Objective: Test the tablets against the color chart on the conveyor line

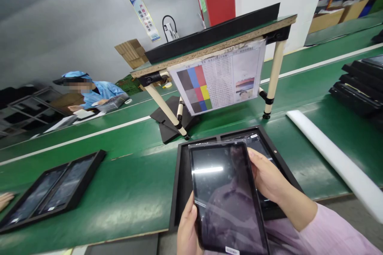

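A dark tablet (227,195) fills the lower middle of the frame, screen up and tilted toward the camera; the left hand (187,229) is closed on its lower left edge with the thumb on the bezel, and the right hand (267,179) clasps its right edge; a small white sticker (231,250) sits on its bottom edge, the print too small to read. A green belt (128,183) runs across the frame; on it, upper middle, stands a small bench (278,63); a chart sheet (218,79) with grey, blue, red, yellow and green squares and an illegible table hangs from it. Under the tablet lies a black tray (181,183) with a second tablet (260,143); another tray (54,189) lies lower left; a white foam strip (335,159) lies at right; a wall banner (145,16), upper left, bears unreadable characters.
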